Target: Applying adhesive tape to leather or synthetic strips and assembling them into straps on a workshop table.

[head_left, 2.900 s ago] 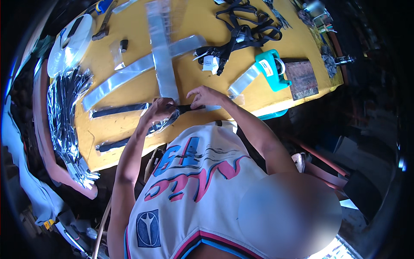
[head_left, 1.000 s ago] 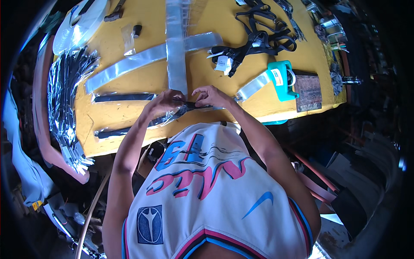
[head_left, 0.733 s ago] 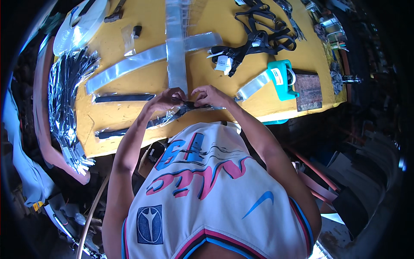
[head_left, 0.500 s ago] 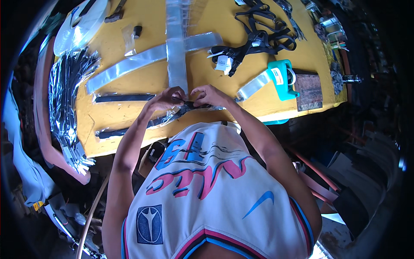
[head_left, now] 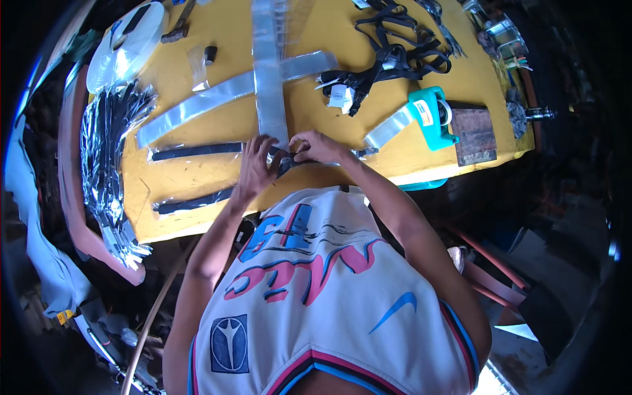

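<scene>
My left hand (head_left: 257,166) and my right hand (head_left: 317,146) meet near the table's front edge over a folded black strap (head_left: 284,166) with clear plastic about it. The right hand pinches the strap between thumb and fingers. The left curls its fingers over it from the other side, its fingertips partly hidden. To the left, two black strips in clear sleeves lie flat: an upper one (head_left: 197,151) and a lower one (head_left: 194,201). A long clear plastic band (head_left: 268,99) runs away from my hands, across a second clear band (head_left: 197,108).
On the yellow table (head_left: 342,137) stands a teal tape dispenser (head_left: 431,118) beside a dark wooden block (head_left: 475,135). Black webbing straps (head_left: 388,62) lie tangled behind. At left are a white roll (head_left: 128,49), a hammer (head_left: 178,29) and a pile of plastic-wrapped black strips (head_left: 112,151).
My left hand has turned more upright, its fingers lifted and arched over the strap. My right hand stays nearly in place. The view has shifted slightly.
</scene>
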A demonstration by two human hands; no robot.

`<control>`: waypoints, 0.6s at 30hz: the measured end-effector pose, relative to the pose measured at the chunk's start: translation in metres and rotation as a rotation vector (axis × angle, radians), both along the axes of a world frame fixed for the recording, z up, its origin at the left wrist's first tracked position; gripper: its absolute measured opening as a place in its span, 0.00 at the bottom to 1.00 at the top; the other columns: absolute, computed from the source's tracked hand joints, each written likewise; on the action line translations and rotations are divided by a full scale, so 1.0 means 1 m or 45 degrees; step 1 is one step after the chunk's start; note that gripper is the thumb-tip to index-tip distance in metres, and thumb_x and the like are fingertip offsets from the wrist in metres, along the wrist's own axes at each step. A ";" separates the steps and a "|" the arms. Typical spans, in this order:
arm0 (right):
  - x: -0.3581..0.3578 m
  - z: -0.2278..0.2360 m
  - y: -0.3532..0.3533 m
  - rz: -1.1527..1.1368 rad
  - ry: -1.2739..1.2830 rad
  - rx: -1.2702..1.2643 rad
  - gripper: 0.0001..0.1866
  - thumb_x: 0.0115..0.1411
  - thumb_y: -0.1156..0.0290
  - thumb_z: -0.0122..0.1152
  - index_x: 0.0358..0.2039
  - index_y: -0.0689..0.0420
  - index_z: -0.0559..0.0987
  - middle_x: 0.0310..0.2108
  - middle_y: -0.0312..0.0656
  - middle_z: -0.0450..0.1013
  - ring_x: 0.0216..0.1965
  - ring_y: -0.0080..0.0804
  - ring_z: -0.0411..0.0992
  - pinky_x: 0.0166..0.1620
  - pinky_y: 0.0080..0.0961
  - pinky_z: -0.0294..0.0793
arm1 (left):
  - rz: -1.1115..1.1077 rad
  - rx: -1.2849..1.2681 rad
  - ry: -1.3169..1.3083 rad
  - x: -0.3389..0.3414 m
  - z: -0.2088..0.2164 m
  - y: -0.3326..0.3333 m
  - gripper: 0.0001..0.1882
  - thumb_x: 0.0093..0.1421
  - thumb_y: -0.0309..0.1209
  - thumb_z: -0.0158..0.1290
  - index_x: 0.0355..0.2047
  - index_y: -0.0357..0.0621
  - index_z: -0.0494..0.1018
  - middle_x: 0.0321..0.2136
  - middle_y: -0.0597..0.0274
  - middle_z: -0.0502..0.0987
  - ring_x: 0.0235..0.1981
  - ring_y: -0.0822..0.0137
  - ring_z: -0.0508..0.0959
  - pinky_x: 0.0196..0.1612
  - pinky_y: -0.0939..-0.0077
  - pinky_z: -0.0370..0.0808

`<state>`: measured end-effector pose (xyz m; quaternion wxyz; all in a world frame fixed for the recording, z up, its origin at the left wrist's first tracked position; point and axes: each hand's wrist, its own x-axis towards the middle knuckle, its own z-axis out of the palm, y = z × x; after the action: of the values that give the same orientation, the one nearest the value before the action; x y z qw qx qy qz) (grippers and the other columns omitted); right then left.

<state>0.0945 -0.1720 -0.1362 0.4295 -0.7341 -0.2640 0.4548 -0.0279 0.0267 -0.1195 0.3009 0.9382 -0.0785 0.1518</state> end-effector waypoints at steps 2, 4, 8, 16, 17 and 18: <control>-0.004 0.013 0.004 0.006 0.005 -0.053 0.21 0.55 0.71 0.69 0.49 0.59 0.77 0.36 0.43 0.82 0.36 0.25 0.77 0.42 0.24 0.74 | 0.038 -0.124 0.093 -0.026 -0.014 -0.003 0.20 0.55 0.28 0.59 0.50 0.52 0.75 0.45 0.52 0.72 0.43 0.50 0.74 0.48 0.58 0.71; -0.007 0.007 0.005 -0.005 -0.051 -0.038 0.20 0.55 0.70 0.68 0.48 0.59 0.76 0.36 0.44 0.82 0.36 0.26 0.78 0.42 0.25 0.74 | -0.024 -0.043 0.119 -0.045 -0.019 -0.006 0.23 0.56 0.29 0.59 0.54 0.54 0.73 0.46 0.52 0.71 0.42 0.51 0.74 0.48 0.58 0.71; -0.015 -0.010 0.008 -0.072 -0.206 0.003 0.20 0.55 0.69 0.66 0.47 0.60 0.76 0.35 0.46 0.81 0.36 0.33 0.79 0.44 0.28 0.75 | -0.106 0.186 0.111 -0.057 -0.026 -0.009 0.30 0.57 0.32 0.58 0.61 0.65 0.70 0.48 0.53 0.70 0.44 0.53 0.73 0.48 0.60 0.70; -0.035 0.006 -0.013 -0.329 -0.759 0.041 0.17 0.56 0.68 0.66 0.45 0.62 0.77 0.38 0.46 0.80 0.40 0.36 0.79 0.46 0.30 0.76 | -0.109 0.346 0.130 -0.059 -0.031 -0.009 0.27 0.56 0.34 0.59 0.58 0.64 0.75 0.50 0.53 0.69 0.47 0.54 0.72 0.50 0.60 0.68; -0.037 0.008 -0.029 -0.464 -0.682 0.124 0.17 0.56 0.68 0.66 0.44 0.61 0.78 0.37 0.46 0.80 0.40 0.37 0.79 0.46 0.31 0.77 | -0.119 0.344 0.125 -0.057 -0.031 -0.011 0.27 0.56 0.34 0.59 0.58 0.64 0.75 0.50 0.53 0.69 0.47 0.54 0.72 0.50 0.60 0.68; -0.039 0.011 -0.046 -0.603 -0.604 0.207 0.16 0.55 0.68 0.66 0.43 0.60 0.79 0.36 0.46 0.80 0.39 0.38 0.80 0.46 0.32 0.77 | -0.130 0.337 0.121 -0.054 -0.033 -0.012 0.27 0.56 0.35 0.59 0.58 0.65 0.74 0.50 0.54 0.69 0.48 0.54 0.71 0.49 0.60 0.68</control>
<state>0.0557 -0.2181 -0.1255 0.5068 -0.8237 -0.2144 0.1365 -0.0823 0.0149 -0.1521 0.1853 0.9706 -0.1311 0.0802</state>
